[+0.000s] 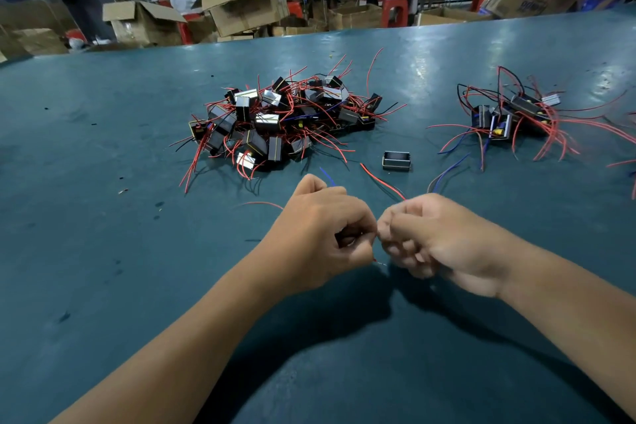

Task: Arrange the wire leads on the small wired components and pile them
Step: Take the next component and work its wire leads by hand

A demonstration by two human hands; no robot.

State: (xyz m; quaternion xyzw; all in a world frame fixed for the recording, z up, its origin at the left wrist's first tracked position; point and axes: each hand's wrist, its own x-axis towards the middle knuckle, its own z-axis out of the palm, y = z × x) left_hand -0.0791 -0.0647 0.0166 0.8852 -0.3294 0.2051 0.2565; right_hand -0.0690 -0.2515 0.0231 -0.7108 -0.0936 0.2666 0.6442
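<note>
Two hands working wire leads at the near centre of a teal-green table (103,148).

The left hand (320,234) and right hand (444,237) met knuckle to knuckle, fingers curled, each pinching thin red and blue leads (382,182); whatever part they enclosed was hidden. Bare matte surface lay around both forearms. Beyond them sat a large heap of boxy black components (282,117), a smaller pile (509,117) to the right, and one lone component (396,161) between. Open cardboard boxes (244,3) stood past the far edge.
</note>
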